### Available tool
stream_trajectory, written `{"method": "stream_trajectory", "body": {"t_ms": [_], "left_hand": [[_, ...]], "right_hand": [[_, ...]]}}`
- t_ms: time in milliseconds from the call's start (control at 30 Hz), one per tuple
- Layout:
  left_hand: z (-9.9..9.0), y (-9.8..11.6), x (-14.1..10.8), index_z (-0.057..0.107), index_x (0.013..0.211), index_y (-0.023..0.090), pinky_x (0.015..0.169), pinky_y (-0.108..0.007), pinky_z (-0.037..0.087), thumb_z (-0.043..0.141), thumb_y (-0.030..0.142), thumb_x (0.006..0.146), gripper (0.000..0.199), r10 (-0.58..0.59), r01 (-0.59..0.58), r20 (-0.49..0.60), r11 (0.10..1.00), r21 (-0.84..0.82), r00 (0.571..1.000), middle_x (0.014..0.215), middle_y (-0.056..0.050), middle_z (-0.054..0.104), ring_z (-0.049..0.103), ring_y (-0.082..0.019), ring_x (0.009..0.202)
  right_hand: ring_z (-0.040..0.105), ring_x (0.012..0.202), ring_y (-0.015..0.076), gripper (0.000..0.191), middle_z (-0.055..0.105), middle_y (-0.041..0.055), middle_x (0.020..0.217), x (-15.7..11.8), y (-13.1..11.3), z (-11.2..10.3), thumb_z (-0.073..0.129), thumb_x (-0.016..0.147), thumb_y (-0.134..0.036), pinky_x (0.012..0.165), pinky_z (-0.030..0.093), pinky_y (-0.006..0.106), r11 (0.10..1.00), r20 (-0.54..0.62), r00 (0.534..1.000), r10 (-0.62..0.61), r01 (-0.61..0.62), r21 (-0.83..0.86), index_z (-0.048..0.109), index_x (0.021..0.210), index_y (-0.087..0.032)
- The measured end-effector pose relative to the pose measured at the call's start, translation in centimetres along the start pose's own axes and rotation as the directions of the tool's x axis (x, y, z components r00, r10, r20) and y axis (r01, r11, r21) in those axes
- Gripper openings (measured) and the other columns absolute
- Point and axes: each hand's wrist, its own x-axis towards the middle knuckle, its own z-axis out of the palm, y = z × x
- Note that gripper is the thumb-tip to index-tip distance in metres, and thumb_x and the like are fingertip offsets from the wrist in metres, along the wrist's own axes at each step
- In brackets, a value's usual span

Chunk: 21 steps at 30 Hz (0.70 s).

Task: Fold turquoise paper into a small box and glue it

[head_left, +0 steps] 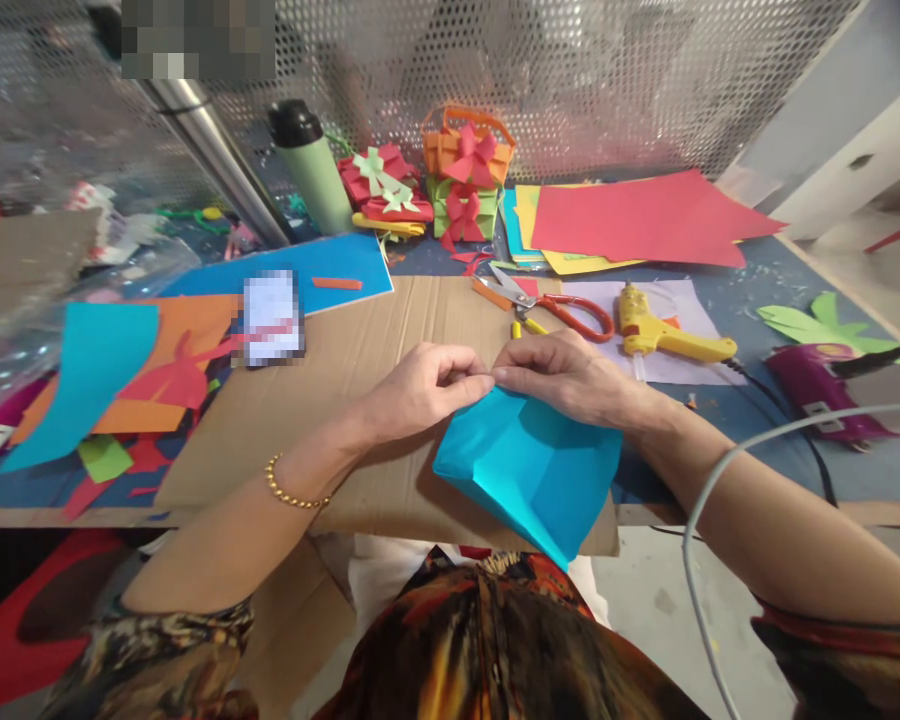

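A folded blue paper box (532,460) is tilted over the front of the cardboard sheet (360,440), its hollow side toward me. My left hand (431,385) pinches its far edge between thumb and forefinger. Right beside those fingertips, my right hand (562,375) grips the same edge, thumb on top and the other fingers behind the paper. Just beyond my right hand lie red-handled scissors (581,315) with their blades apart, and yellow-handled pliers (529,326), partly covered by the hand. A yellow glue gun (667,335) rests on pale paper to the right.
Finished paper boxes with bows (465,185) and a green bottle (311,170) stand at the back. Red sheets (645,220) lie back right. Coloured scraps (157,385) and a blurred phone (271,318) are on the left. A purple tool (825,390) and a grey cable (690,540) are at right.
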Motion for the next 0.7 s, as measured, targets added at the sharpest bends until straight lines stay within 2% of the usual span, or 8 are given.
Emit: {"method": "stream_trajectory", "body": {"t_ms": [133, 267, 400, 467, 600, 700], "left_hand": [[-0.18, -0.02, 0.10, 0.058, 0.070, 0.018, 0.056, -0.026, 0.030, 0.062, 0.036, 0.087, 0.025, 0.034, -0.034, -0.005, 0.999, 0.037, 0.999, 0.063, 0.004, 0.045, 0.040, -0.011, 0.061], [-0.36, 0.07, 0.00, 0.057, 0.067, 0.018, 0.057, -0.027, 0.029, 0.062, 0.037, 0.086, 0.027, 0.020, -0.019, -0.016, 0.999, 0.046, 1.000, 0.063, 0.004, 0.044, 0.040, -0.011, 0.063], [-0.33, 0.01, -0.05, 0.054, 0.064, 0.019, 0.056, -0.027, 0.028, 0.062, 0.038, 0.086, 0.030, 0.002, -0.001, -0.061, 1.000, 0.009, 0.998, 0.063, 0.004, 0.042, 0.038, -0.011, 0.062], [-0.25, -0.07, -0.04, 0.054, 0.063, 0.019, 0.055, -0.028, 0.027, 0.063, 0.038, 0.084, 0.030, -0.008, 0.008, -0.068, 1.000, -0.006, 0.998, 0.063, 0.004, 0.042, 0.037, -0.011, 0.062], [-0.07, -0.22, -0.02, 0.054, 0.061, 0.019, 0.054, -0.028, 0.025, 0.064, 0.039, 0.082, 0.031, -0.040, 0.037, -0.080, 0.999, -0.033, 0.996, 0.061, 0.003, 0.042, 0.037, -0.011, 0.061], [-0.02, -0.28, -0.01, 0.052, 0.060, 0.020, 0.053, -0.028, 0.024, 0.064, 0.038, 0.082, 0.031, -0.059, 0.056, -0.070, 0.997, -0.044, 0.996, 0.061, 0.003, 0.041, 0.037, -0.011, 0.060]], "right_hand": [[0.037, 0.060, 0.0105, 0.042, 0.041, -0.0044, 0.060, -0.04, 0.06, 0.12, 0.054, 0.099, -0.048, 0.058, 0.028, 0.029, 1.000, 0.009, 1.000, -0.009, 0.009, 0.008, 0.050, 0.068, -0.021], [0.033, 0.059, 0.0097, 0.055, 0.033, -0.0058, 0.059, 0.10, -0.17, 0.09, 0.054, 0.099, -0.063, 0.056, 0.027, 0.029, 0.996, 0.023, 1.000, -0.011, 0.009, 0.085, 0.042, 0.064, -0.022], [0.031, 0.060, 0.0096, 0.063, 0.029, -0.0060, 0.060, 0.17, -0.41, -0.05, 0.049, 0.098, -0.073, 0.055, 0.026, 0.029, 0.989, -0.030, 0.999, 0.020, -0.015, 0.147, 0.037, 0.063, -0.023], [0.032, 0.060, 0.0094, 0.061, 0.032, -0.0059, 0.060, 0.14, -0.44, -0.04, 0.053, 0.097, -0.072, 0.055, 0.026, 0.029, 0.989, -0.023, 0.999, 0.033, -0.029, 0.147, 0.041, 0.063, -0.022], [0.044, 0.062, 0.0103, 0.048, 0.053, -0.0029, 0.066, 0.06, -0.42, 0.09, 0.062, 0.093, -0.063, 0.058, 0.032, 0.028, 0.984, 0.038, 0.998, 0.043, -0.048, 0.169, 0.061, 0.075, -0.019], [0.045, 0.062, 0.0104, 0.039, 0.055, -0.0031, 0.064, 0.03, -0.55, -0.03, 0.061, 0.094, -0.053, 0.059, 0.034, 0.028, 0.991, 0.038, 0.998, 0.040, -0.045, 0.127, 0.063, 0.076, -0.019]]}}
